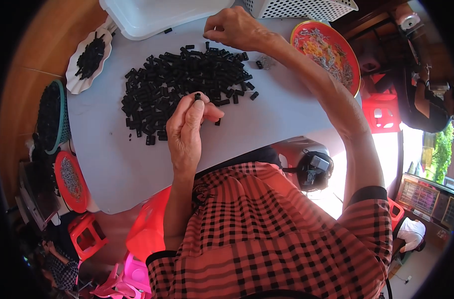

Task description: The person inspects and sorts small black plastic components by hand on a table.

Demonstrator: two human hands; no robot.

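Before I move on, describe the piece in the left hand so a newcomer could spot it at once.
On the pale grey table lies a wide heap of black pieces. At its near side, the left hand pinches one small black piece, its dark end showing. Its neighbours lie loose in the heap; this one is held up by that hand.

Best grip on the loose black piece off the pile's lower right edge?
Pinch the black piece across its long sides, probably from above and slightly right: it's oblong, lying diagonally on the grey tabletop, while the pile crowds its left.
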